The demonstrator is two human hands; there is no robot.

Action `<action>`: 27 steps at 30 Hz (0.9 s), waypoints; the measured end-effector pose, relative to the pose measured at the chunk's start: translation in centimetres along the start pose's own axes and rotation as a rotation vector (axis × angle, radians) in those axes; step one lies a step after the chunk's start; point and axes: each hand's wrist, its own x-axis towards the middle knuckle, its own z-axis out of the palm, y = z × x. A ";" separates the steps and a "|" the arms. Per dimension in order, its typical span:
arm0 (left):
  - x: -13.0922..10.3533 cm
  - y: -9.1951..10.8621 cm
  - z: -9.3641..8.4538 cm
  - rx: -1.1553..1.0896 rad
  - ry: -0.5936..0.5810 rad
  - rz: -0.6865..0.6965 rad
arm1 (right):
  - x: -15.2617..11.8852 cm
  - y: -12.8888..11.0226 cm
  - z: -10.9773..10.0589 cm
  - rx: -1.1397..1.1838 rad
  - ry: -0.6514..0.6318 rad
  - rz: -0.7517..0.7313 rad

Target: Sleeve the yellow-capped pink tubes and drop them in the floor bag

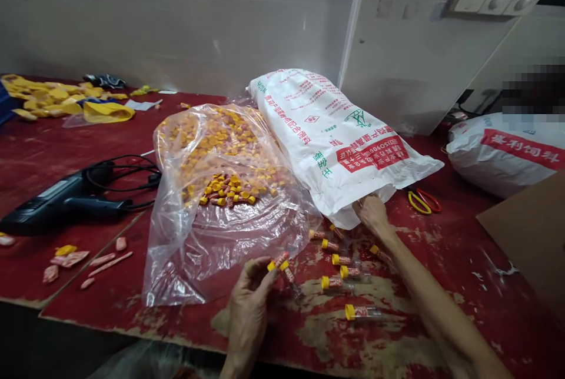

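Thumb and fingers of my left hand (250, 293) close on a small yellow-capped tube (279, 261) near the front of the table. Another capped tube (289, 276) hangs just beside it. My right hand (371, 212) reaches into the lower opening of the white printed sack (326, 126); its fingers are hidden inside. Several clear tubes with yellow caps (362, 312) lie between my hands. Left of the sack, a clear plastic bag (180, 249) holds many small yellow-capped pieces (229, 189).
A dark heat gun (57, 199) with a cable lies at left. Yellow pieces (53, 96) are heaped at the back left. Scissors (424, 201), another sack (507, 155) and cardboard (529, 238) are at right. Pink scraps (70, 259) lie front left on the red table (119, 302).
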 end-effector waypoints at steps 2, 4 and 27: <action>-1.0 -0.6 1.0 -0.084 -0.061 -0.035 | -4.0 0.0 -1.4 0.268 0.001 0.088; -2.0 -1.2 2.1 -0.103 -0.132 -0.063 | -8.4 -0.7 -2.4 0.759 -0.043 0.147; -8.2 -3.2 5.2 0.050 -0.242 0.020 | -19.3 -5.2 -1.0 0.917 -0.258 -0.006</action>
